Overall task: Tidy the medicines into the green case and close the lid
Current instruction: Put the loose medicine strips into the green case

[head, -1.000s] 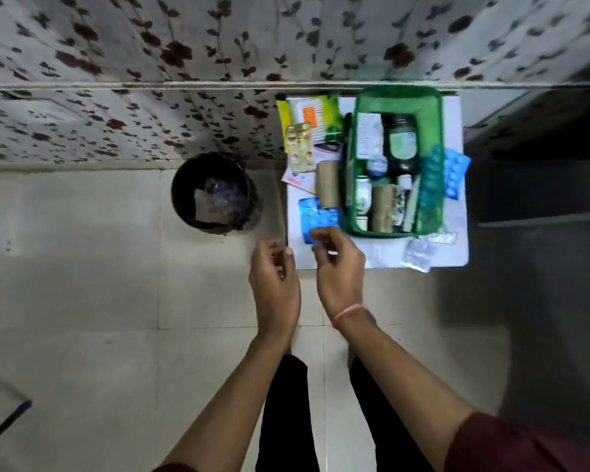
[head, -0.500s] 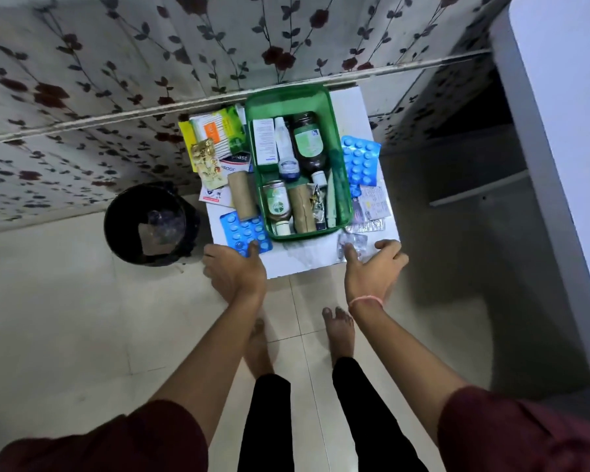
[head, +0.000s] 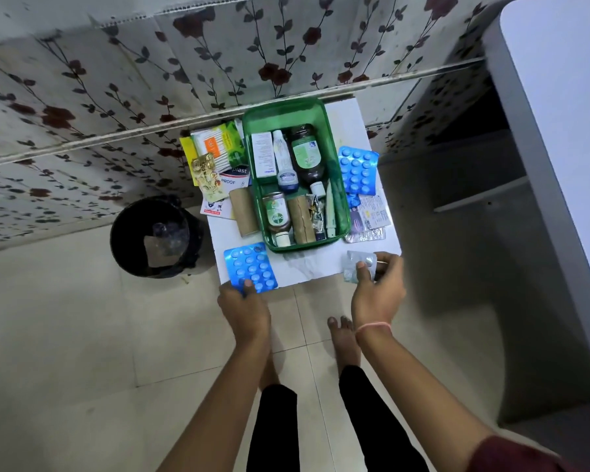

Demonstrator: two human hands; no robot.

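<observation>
black bin [head: 154, 236] beside table [head: 307, 270] (left side)

two blue blister packs [head: 251, 267] [head: 358, 170], two cardboard rolls [head: 244, 211] [head: 301, 219]

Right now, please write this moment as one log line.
left hand: grips blue blister pack | right hand: grips silver blister strip | green case: open, part filled

Since half a second ago, the right hand [head: 377, 294] has pinched up the clear crinkled blister strip [head: 357, 265] at the surface's near right corner.
</observation>
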